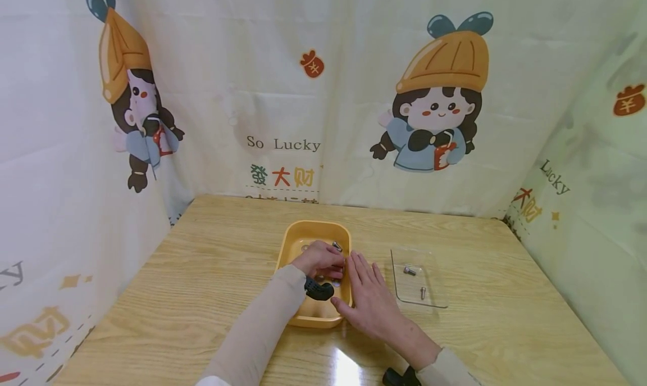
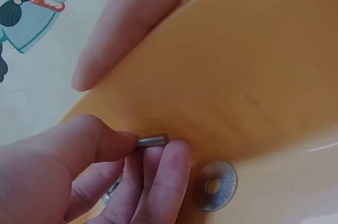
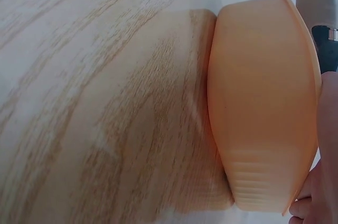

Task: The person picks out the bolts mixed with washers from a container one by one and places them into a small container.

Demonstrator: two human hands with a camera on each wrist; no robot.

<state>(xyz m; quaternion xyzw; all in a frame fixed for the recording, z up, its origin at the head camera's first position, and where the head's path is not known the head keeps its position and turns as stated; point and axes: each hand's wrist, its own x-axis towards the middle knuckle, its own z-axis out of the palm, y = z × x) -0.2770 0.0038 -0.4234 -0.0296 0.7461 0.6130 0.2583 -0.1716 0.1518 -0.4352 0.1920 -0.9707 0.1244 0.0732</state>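
Observation:
My left hand [image 1: 323, 259] reaches into the orange plastic tray [image 1: 315, 322]. In the left wrist view, the thumb and fingers of that hand pinch a small metal bolt [image 2: 152, 140], its threaded end showing. A flat washer [image 2: 216, 186] lies beside the fingertips, and another threaded piece [image 2: 112, 189] is partly hidden behind the fingers. With fingers straight, my right hand [image 1: 371, 302] rests along the tray's right rim. The right wrist view has the tray's outer wall [image 3: 264, 97], with part of the right hand [image 3: 328, 129] at the frame's edge.
A clear shallow tray [image 1: 440, 305] stands right of the orange one, holding a dark-headed bolt [image 1: 410, 271] and a slimmer bolt [image 1: 423, 293]. More metal hardware [image 1: 337, 246] lies at the orange tray's far end. Printed curtains [image 1: 354, 110] surround the wooden table [image 1: 202, 251].

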